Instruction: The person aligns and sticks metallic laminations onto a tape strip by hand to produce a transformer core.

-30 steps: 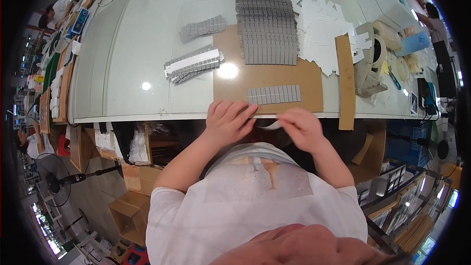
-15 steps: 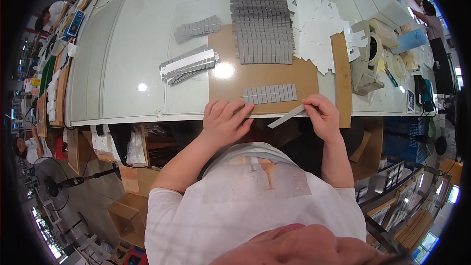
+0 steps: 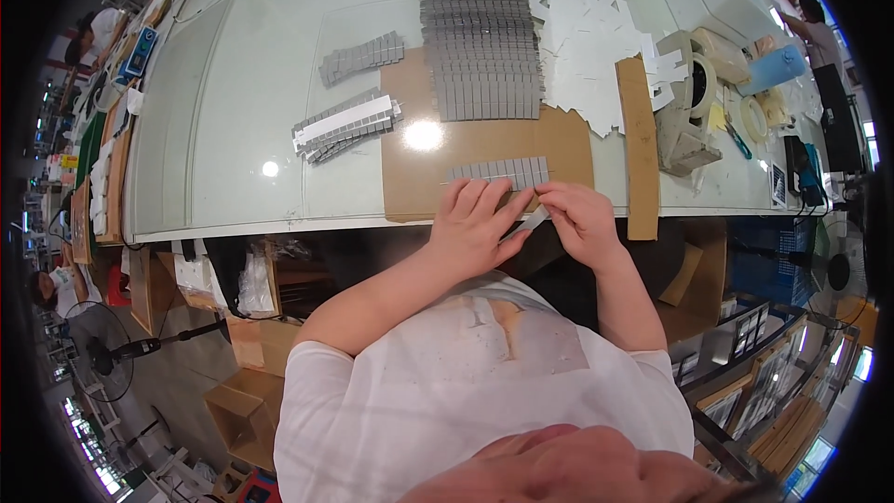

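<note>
A thin white strip (image 3: 535, 220) is pinched in the fingers of my right hand (image 3: 585, 225), at the near edge of the table. My left hand (image 3: 473, 224) lies beside it with fingers stretched out, their tips at the near edge of a grey segmented panel (image 3: 507, 169). Its thumb is apart from the index finger, whose tip comes close to the strip. The panel rests on a brown cardboard sheet (image 3: 410, 196), and my fingers cover part of its near side. Part of the strip is hidden by my hands.
A long stack of grey segmented panels (image 3: 480, 47) lies farther back. Smaller panel piles (image 3: 363, 58) sit to the left, one topped by a white strip (image 3: 343, 124). Right are white cut sheets (image 3: 587, 56), a cardboard strip (image 3: 639, 149) and a tape dispenser (image 3: 684, 130).
My right hand has moved left with the white strip, up to the panel. My left hand has shifted right and now covers part of the panel's near edge. The view has shifted slightly.
</note>
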`<state>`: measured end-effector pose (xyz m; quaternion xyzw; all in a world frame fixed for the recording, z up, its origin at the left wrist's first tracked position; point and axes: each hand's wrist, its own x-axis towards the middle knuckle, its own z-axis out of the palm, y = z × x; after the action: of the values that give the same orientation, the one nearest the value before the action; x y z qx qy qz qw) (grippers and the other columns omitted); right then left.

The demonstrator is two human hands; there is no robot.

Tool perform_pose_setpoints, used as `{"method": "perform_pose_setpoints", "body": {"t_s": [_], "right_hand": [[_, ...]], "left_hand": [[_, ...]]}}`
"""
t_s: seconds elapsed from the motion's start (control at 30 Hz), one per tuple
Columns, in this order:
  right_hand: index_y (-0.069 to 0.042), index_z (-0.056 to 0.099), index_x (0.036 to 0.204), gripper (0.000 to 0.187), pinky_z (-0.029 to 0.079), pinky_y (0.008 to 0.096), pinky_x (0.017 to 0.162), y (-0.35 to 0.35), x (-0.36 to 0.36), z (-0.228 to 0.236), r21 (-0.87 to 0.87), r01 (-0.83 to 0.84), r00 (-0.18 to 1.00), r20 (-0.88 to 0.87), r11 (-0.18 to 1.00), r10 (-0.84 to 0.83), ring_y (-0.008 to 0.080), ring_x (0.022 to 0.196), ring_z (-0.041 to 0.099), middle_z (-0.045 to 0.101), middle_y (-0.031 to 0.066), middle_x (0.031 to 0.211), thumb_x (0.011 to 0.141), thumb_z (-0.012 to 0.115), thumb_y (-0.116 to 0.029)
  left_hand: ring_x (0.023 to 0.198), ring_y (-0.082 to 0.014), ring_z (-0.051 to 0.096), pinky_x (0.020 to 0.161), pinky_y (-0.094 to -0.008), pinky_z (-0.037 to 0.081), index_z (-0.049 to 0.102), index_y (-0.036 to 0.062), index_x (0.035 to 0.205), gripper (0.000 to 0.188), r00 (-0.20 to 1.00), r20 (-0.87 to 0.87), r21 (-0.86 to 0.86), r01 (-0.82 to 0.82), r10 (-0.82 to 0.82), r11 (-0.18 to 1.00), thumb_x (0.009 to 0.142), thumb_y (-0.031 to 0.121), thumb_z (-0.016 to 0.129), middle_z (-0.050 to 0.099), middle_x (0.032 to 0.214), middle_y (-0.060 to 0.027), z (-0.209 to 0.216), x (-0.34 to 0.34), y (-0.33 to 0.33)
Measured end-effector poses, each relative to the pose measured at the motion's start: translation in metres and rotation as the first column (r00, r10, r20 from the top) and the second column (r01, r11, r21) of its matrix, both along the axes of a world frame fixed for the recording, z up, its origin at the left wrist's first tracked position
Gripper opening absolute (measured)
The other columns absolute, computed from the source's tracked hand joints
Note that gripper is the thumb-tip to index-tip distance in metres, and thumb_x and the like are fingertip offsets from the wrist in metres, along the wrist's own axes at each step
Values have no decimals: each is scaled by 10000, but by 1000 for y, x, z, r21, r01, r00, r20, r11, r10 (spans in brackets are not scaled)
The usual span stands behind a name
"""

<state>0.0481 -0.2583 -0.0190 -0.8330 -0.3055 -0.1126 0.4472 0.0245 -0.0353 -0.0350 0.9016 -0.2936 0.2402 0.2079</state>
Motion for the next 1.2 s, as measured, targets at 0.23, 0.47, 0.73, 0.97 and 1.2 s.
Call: {"method": "perform_pose_setpoints", "body": {"t_s": [0.23,0.47,0.73,0.97,1.2], "right_hand": [[-5,693,982,167,587,380,747,-2,1,0,0,0,1000,15,1000,0,336,872,726,749,147,1031,828,699,60],[-3,691,971,151,582,382,739,-2,0,-1,0,0,1000,22,1000,0,331,859,724,748,146,1024,831,700,53],[-3,690,956,122,578,377,737,-1,0,-1,-6,9,1000,20,1000,-9,328,857,724,750,145,1017,844,700,43],[-10,694,960,132,575,378,733,0,1,2,1,11,1000,4,1000,-11,328,858,724,750,145,1021,839,704,44],[-3,694,978,145,555,359,691,-5,-1,-2,49,-3,999,-32,999,4,313,786,697,720,142,929,846,696,55]], "left_hand": [[1151,-252,489,1037,-429,368,685,206,1282,540,1000,11,10,-3,3,1000,791,406,787,552,1259,-39,1,1,-2],[1146,-247,491,1022,-425,374,685,210,1289,537,1000,16,23,-10,10,1000,801,409,785,552,1260,-35,-1,0,-1],[1145,-240,490,1015,-422,371,681,214,1299,536,1000,17,39,-16,15,999,808,409,774,557,1253,-29,-1,0,0],[1127,-227,498,1013,-410,370,673,216,1313,544,1000,24,36,-13,13,999,812,404,767,561,1241,-16,-1,0,0],[1106,-232,512,1004,-407,382,678,201,1298,539,999,-3,2,48,-48,999,794,364,780,569,1227,-20,2,-3,9]]}}
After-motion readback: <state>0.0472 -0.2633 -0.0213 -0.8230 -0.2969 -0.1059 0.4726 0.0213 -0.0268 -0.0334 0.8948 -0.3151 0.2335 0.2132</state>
